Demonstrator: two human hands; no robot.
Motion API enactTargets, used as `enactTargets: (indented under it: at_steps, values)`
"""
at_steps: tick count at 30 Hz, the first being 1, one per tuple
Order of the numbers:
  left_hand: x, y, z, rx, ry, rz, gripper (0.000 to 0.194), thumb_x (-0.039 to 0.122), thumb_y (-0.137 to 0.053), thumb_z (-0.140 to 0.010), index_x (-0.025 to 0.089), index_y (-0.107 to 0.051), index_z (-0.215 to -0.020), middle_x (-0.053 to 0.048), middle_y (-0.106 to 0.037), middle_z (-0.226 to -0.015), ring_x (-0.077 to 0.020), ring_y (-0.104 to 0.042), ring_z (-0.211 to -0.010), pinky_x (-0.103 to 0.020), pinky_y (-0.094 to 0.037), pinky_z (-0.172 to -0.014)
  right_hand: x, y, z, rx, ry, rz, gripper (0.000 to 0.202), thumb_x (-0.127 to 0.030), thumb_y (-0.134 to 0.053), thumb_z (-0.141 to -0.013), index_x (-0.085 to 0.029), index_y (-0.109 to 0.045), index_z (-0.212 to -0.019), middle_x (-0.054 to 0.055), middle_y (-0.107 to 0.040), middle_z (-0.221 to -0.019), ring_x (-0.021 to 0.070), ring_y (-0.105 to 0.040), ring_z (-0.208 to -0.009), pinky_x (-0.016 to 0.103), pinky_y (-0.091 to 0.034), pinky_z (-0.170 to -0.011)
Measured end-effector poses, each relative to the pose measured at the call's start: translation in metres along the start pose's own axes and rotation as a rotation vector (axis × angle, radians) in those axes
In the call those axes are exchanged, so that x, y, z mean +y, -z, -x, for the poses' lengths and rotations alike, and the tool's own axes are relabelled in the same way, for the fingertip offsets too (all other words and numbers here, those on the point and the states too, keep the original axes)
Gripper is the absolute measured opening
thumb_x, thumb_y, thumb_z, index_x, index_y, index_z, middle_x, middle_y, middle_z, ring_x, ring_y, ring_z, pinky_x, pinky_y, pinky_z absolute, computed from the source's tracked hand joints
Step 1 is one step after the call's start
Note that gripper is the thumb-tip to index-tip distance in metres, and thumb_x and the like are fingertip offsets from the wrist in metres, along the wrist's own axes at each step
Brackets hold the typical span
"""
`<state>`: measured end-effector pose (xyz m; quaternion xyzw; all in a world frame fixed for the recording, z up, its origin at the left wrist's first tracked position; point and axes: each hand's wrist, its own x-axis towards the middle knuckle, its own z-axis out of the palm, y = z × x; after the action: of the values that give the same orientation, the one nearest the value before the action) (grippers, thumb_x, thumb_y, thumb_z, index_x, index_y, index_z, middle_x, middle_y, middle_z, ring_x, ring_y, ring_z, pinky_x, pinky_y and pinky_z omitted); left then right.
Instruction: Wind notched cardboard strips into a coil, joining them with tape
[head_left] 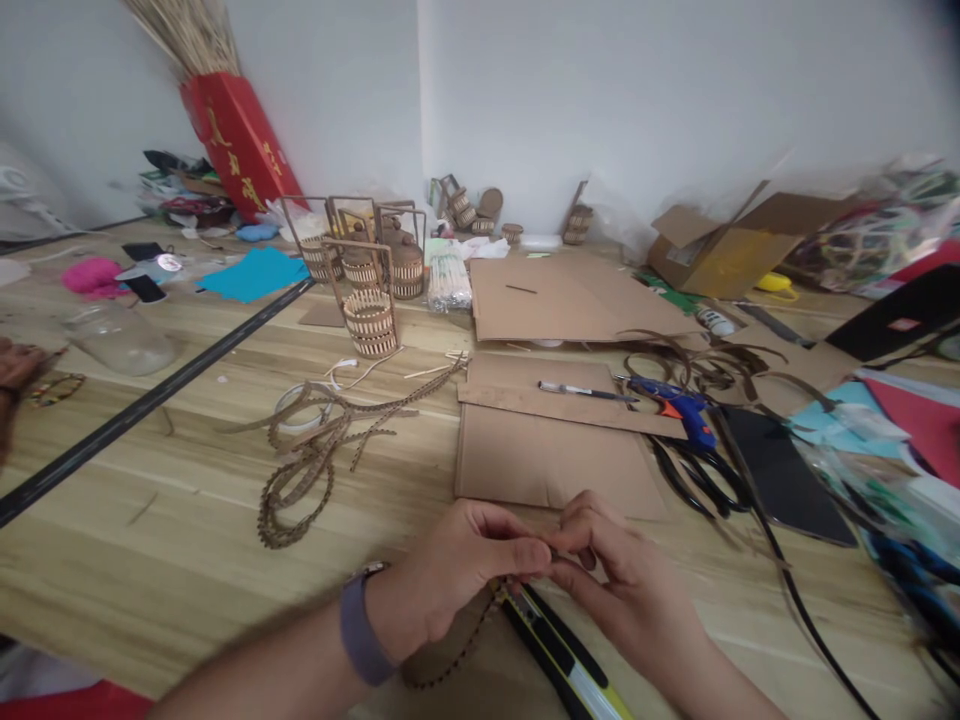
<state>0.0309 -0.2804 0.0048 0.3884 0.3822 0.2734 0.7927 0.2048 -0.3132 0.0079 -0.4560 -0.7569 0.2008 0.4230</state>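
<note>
My left hand (450, 575), with a purple band at the wrist, pinches a thin brown strip with a toothed edge (478, 632). The strip's tail curls down below the fingers. Meeting it at the fingertips, my right hand (626, 570) is closed on the same strip, whose end is mostly hidden between the fingers. Beneath both hands lies a yellow and black box cutter (566, 655). Cardboard pieces (555, 455) are just beyond my hands. To the left, more toothed brown strips (296, 500) lie in a loose coil by a white tape roll (302, 408).
Small bamboo baskets with tall handles (371, 322) stand at the back. On the right are a blue glue gun (686, 410), black-handled pliers (701, 475), a phone (784, 475) and a black cable (802, 600). Another person's hand (16, 370) shows at far left, near a glass jar (120, 338).
</note>
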Motion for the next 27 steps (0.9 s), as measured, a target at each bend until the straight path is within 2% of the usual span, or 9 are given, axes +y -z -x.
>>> enactTargets:
  at_steps: [4, 7, 9, 12, 16, 23, 27]
  values:
    - [-0.0019, 0.0014, -0.0012, 0.041, -0.087, -0.034, 0.045, 0.051, -0.086, -0.055, 0.011, -0.072, -0.069, 0.002, -0.058, -0.059, -0.0098, -0.044, -0.058, -0.025, -0.031, -0.059, 0.005, 0.0003, 0.0003, -0.044, -0.01, -0.048, 0.006, -0.022, -0.064, -0.089, -0.023, -0.07, -0.088, 0.001, -0.063, -0.074, 0.0139, -0.063, -0.066, 0.022, -0.052, -0.059]
    - [-0.0039, 0.0026, -0.0026, 0.031, -0.085, -0.012, 0.047, 0.052, -0.086, -0.055, 0.01, -0.072, -0.071, 0.001, -0.059, -0.061, -0.0098, -0.045, -0.059, -0.025, -0.031, -0.059, 0.0073, 0.0002, 0.0008, -0.083, 0.017, -0.071, 0.024, -0.015, -0.06, -0.09, -0.026, -0.07, -0.109, 0.004, -0.067, -0.085, 0.0154, -0.067, -0.078, 0.023, -0.055, -0.067]
    - [-0.005, 0.0029, -0.0036, 0.023, -0.062, 0.01, 0.049, 0.051, -0.088, -0.053, 0.009, -0.073, -0.073, -0.001, -0.062, -0.064, -0.0098, -0.046, -0.059, -0.024, -0.031, -0.059, 0.0072, 0.0, 0.0015, -0.086, 0.036, -0.062, 0.031, -0.012, -0.057, -0.091, -0.028, -0.07, -0.114, 0.004, -0.066, -0.086, 0.0153, -0.066, -0.079, 0.023, -0.056, -0.067]
    - [-0.0053, 0.0021, -0.0042, 0.0, -0.022, 0.08, 0.05, 0.052, -0.089, -0.052, 0.01, -0.073, -0.073, -0.001, -0.062, -0.062, -0.0094, -0.047, -0.057, -0.024, -0.032, -0.058, 0.0059, 0.0003, 0.0022, -0.051, 0.047, -0.007, 0.033, -0.009, -0.055, -0.09, -0.028, -0.07, -0.112, 0.003, -0.064, -0.083, 0.0144, -0.065, -0.078, 0.021, -0.055, -0.066]
    - [-0.0037, 0.0005, -0.0039, -0.063, 0.02, 0.151, 0.051, 0.053, -0.089, -0.053, 0.01, -0.072, -0.073, 0.0, -0.06, -0.058, -0.0091, -0.046, -0.054, -0.024, -0.031, -0.056, 0.0056, 0.0017, 0.0023, 0.015, 0.056, 0.056, 0.024, -0.009, -0.057, -0.089, -0.024, -0.07, -0.103, 0.002, -0.064, -0.08, 0.014, -0.063, -0.075, 0.02, -0.054, -0.065]
    - [-0.0037, -0.0007, -0.0024, -0.084, 0.018, 0.186, 0.049, 0.051, -0.09, -0.051, 0.01, -0.068, -0.065, 0.001, -0.058, -0.056, -0.0083, -0.044, -0.053, -0.024, -0.031, -0.057, 0.0048, 0.0016, 0.002, 0.009, 0.048, 0.065, 0.017, -0.011, -0.058, -0.089, -0.023, -0.068, -0.096, 0.002, -0.063, -0.077, 0.0147, -0.063, -0.072, 0.021, -0.053, -0.062]
    - [-0.001, -0.001, 0.0, -0.083, 0.007, 0.177, 0.049, 0.052, -0.088, -0.055, 0.009, -0.07, -0.069, -0.001, -0.06, -0.059, -0.0093, -0.048, -0.055, -0.024, -0.033, -0.058, 0.0058, 0.0049, 0.0009, 0.023, 0.044, 0.037, 0.017, -0.012, -0.058, -0.09, -0.024, -0.067, -0.097, 0.001, -0.062, -0.077, 0.0143, -0.062, -0.071, 0.021, -0.052, -0.061]
